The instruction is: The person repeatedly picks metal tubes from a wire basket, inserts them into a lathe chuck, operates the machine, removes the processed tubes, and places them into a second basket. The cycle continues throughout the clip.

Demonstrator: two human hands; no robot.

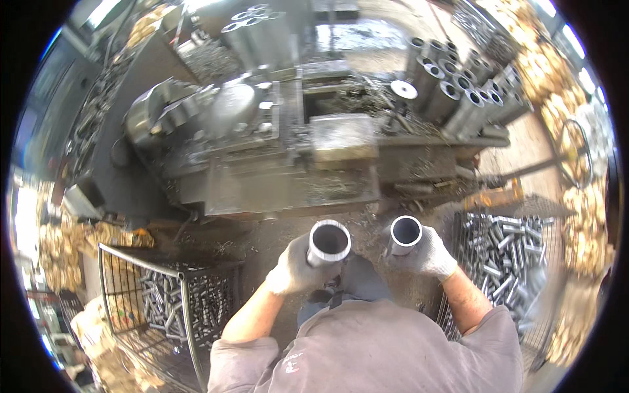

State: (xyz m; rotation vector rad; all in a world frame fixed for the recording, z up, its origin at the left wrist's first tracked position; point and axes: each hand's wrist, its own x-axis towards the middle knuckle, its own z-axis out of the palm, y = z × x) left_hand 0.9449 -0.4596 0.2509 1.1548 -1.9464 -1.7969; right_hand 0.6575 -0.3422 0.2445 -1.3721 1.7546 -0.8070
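Note:
My left hand [291, 265], in a pale work glove, is closed round a metal tube [320, 257] whose open end faces up. A second metal tube [398, 247], a little narrower at the mouth, stands upright in my gloved right hand [432, 255]. Both tubes are held apart from each other in front of my body. Ahead of them is a lathe with a chuck [145, 116] at its left and a blurred carriage [242, 141]. Most of the fingers are hidden behind the tubes.
Several upright tubes [458, 85] crowd the lathe bed's right end; more tubes [254, 33] stand behind the machine. Wire baskets flank me: the left basket [187, 321] and right basket [550, 262] hold short metal pieces. A handwheel [576, 154] juts out at far right.

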